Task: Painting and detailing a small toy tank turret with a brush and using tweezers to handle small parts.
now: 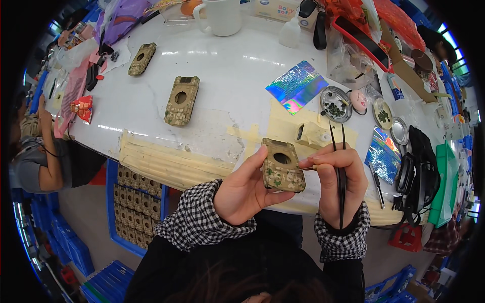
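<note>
My left hand (241, 190) is closed around a camouflage toy tank hull (283, 171), tilted up above the table's front edge, with a round hole in its top. In my right hand (341, 183), the thumb and index finger pinch a thin pointed tool (314, 167) with a tan handle, its tip at the hull's right side. Black tweezers (342, 187) are tucked through the same hand, points upward. Just beyond the hull, a small tan block-shaped part (312, 134) lies on yellow tape. Two similar hulls, one nearer (182, 101) and one farther (142, 59), lie at the left.
A round tin (336, 104) holds small dark green parts, beside a shiny holographic sheet (297, 87). A white mug (222, 17), a squeeze bottle (290, 33) and a red-edged phone (361, 44) stand or lie farther back. Below left, a blue crate (110, 202) holds several hulls.
</note>
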